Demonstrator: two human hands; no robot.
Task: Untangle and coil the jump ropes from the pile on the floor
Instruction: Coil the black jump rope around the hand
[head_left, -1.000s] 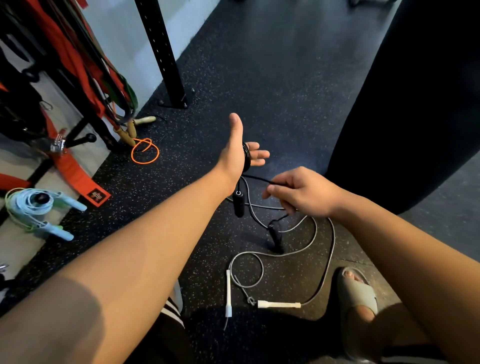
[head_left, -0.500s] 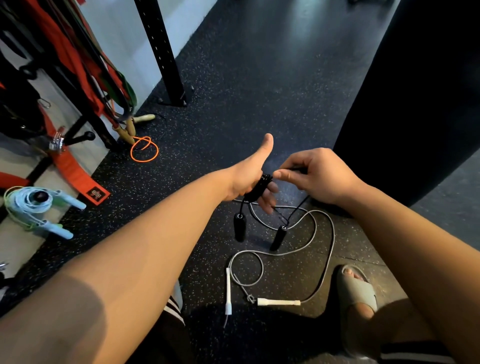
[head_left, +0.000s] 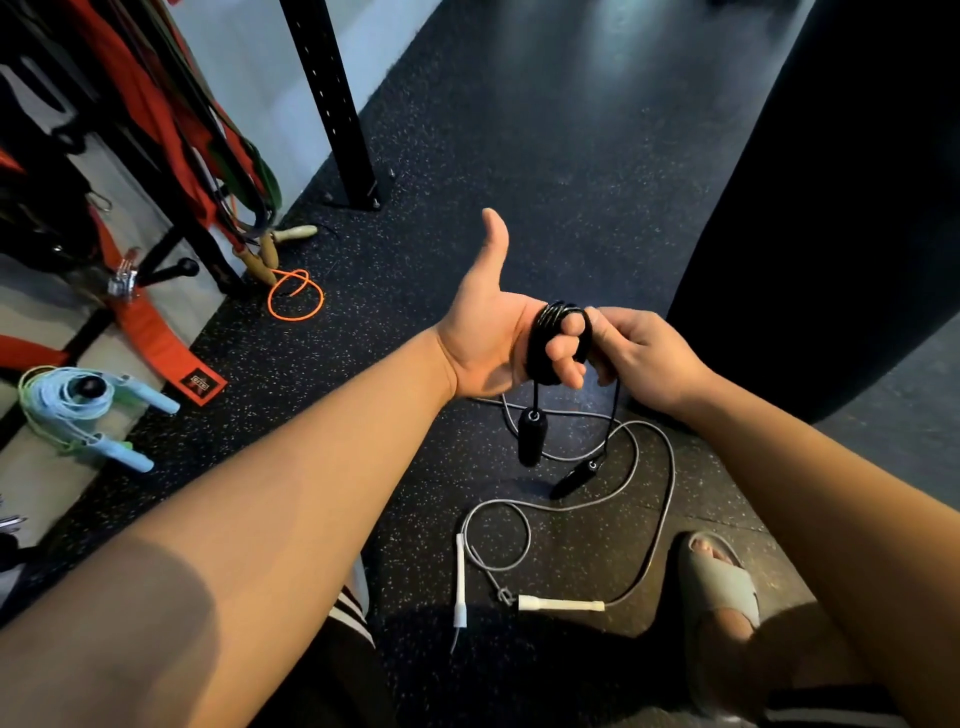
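Note:
A black jump rope (head_left: 545, 340) is wound in several loops around the fingers of my left hand (head_left: 493, 338), thumb up. One black handle (head_left: 532, 435) hangs just below that hand. My right hand (head_left: 639, 353) pinches the rope's free end right beside the coil; the second black handle (head_left: 576, 475) dangles below it near the floor. A grey jump rope (head_left: 660, 499) with white handles (head_left: 561, 604) lies loose on the floor underneath.
A coiled light-blue rope (head_left: 78, 405) lies at the left. An orange rope (head_left: 295, 296) with wooden handles lies by the black rack post (head_left: 337, 104). Red and green bands hang at upper left. A large dark bag (head_left: 831, 208) stands right. My sandalled foot (head_left: 719, 597) is lower right.
My left hand turned and lifted while the right hand carried the black rope around it, adding a loop. The second black handle rose off the floor.

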